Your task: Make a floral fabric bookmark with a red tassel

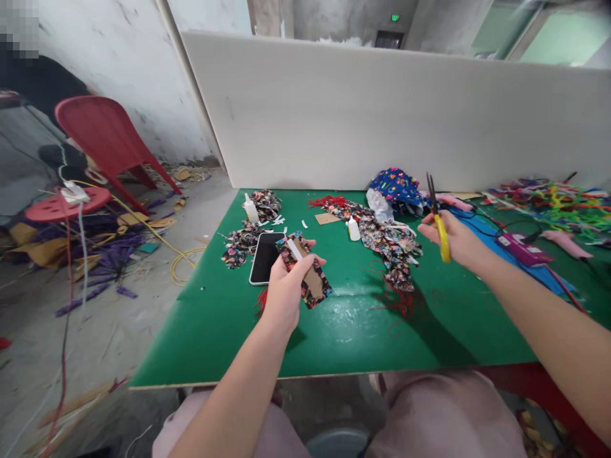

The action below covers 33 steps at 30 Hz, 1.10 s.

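The left hand (285, 289) gripped a card piece (308, 270) wrapped in patterned fabric, raised above the green table (334, 331). The right hand (453, 238) at 3 o'clock held yellow scissors (438, 216), blades up. A phone (265, 256) lay just at 10 o'clock of the card; a glue bottle (353, 229) stood between the hands.

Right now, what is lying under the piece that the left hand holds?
Under the patterned fabric piece in the left hand are the green table and the edge of a black phone. The table directly beneath is covered.
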Tool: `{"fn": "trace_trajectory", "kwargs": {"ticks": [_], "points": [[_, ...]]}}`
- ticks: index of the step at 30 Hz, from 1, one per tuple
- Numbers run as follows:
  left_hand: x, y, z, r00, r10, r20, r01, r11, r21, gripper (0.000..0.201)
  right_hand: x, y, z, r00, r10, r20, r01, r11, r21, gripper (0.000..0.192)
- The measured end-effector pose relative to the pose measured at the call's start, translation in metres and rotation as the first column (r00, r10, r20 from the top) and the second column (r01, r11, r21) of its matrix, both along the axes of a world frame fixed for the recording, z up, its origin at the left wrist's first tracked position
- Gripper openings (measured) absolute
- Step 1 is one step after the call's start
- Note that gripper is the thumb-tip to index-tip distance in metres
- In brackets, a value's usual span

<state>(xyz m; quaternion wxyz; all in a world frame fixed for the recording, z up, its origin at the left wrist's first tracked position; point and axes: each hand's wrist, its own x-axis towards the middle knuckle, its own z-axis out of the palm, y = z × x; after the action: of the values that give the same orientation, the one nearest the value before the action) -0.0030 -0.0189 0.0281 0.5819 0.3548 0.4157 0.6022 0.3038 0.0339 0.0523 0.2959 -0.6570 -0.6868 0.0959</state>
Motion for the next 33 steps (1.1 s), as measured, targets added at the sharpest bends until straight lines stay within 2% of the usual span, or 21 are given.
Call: {"fn": "trace_trajectory", "kwargs": {"ticks": [3,6,7,10,12,14,16,21,28,33], "points": [[0.0,-0.002,0.002,0.996,0.084,0.029,-0.085,0.996,0.024,0.03,-0.025,-0.026,0.016,0.994,0.057,0.095,-0.055,0.998,-0.017,0.043],[0.001,-0.007,0.004,0.987,0.151,0.054,-0.156,0.981,0.114,0.027,-0.055,-0.059,0.016,0.926,0.211,0.313,-0.222,0.975,0.0,0.053],[0.001,-0.01,0.005,0.985,0.162,0.063,-0.17,0.974,0.153,0.025,-0.064,-0.069,0.013,0.884,0.256,0.391,-0.287,0.958,0.022,0.054],[0.001,-0.017,0.007,0.98,0.188,0.07,-0.2,0.95,0.24,0.02,-0.088,-0.088,0.004,0.765,0.243,0.597,-0.417,0.893,0.171,0.054],[0.002,-0.021,0.008,0.978,0.201,0.06,-0.21,0.939,0.272,0.017,-0.099,-0.093,0.003,0.7,0.255,0.667,-0.507,0.835,0.213,0.051],[0.002,-0.024,0.007,0.977,0.209,0.038,-0.211,0.933,0.293,0.016,-0.105,-0.093,0.004,0.668,0.242,0.703,-0.555,0.792,0.254,0.049],[0.002,-0.025,0.006,0.976,0.218,0.014,-0.212,0.927,0.308,0.016,-0.107,-0.093,0.006,0.655,0.226,0.721,-0.569,0.776,0.274,0.048],[0.004,-0.028,0.005,0.973,0.232,0.01,-0.225,0.931,0.289,0.016,-0.108,-0.094,0.005,0.657,0.208,0.725,-0.559,0.78,0.282,0.047],[0.005,-0.03,0.011,0.976,0.207,0.063,-0.216,0.956,0.197,0.017,-0.112,-0.097,0.007,0.67,0.205,0.714,-0.564,0.766,0.308,0.048],[0.004,-0.031,0.012,0.985,0.16,0.069,-0.172,0.962,0.215,0.015,-0.114,-0.099,0.009,0.661,0.179,0.729,-0.546,0.781,0.303,0.049]]}}
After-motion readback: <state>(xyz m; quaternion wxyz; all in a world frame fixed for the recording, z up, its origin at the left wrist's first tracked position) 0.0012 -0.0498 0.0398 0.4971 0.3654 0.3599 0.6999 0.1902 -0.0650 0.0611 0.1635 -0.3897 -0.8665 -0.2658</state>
